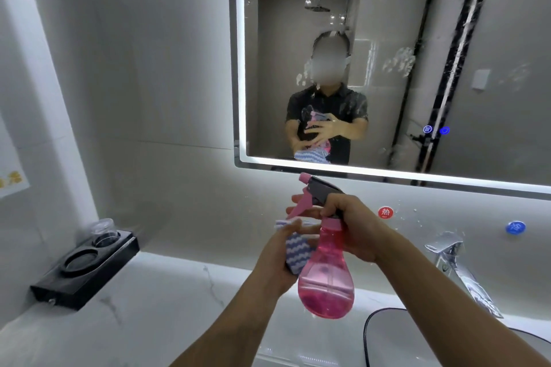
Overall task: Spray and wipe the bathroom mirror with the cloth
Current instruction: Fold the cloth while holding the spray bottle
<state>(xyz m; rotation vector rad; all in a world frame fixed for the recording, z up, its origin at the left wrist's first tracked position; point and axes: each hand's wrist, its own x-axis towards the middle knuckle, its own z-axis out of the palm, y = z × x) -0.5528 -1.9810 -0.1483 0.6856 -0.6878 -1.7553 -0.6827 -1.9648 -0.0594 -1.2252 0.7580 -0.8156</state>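
Observation:
A lit-edged bathroom mirror [492, 39] fills the upper right, with wet spray patches and runs on the glass. My right hand [354, 226] grips the neck of a pink spray bottle [326, 280], whose nozzle points up and left below the mirror's lower edge. My left hand [278, 262] holds a blue-and-white wavy-striped cloth [296, 253] right beside the bottle, its fingers reaching toward the pink trigger. The cloth is partly hidden behind the bottle and my fingers.
A chrome faucet [456, 262] stands at the right over a dark-rimmed basin [375, 334]. Red [385, 212] and blue [515, 227] round stickers sit on the wall. A black tray [86, 274] with a clear cup rests on the white marble counter [167, 313] at the left.

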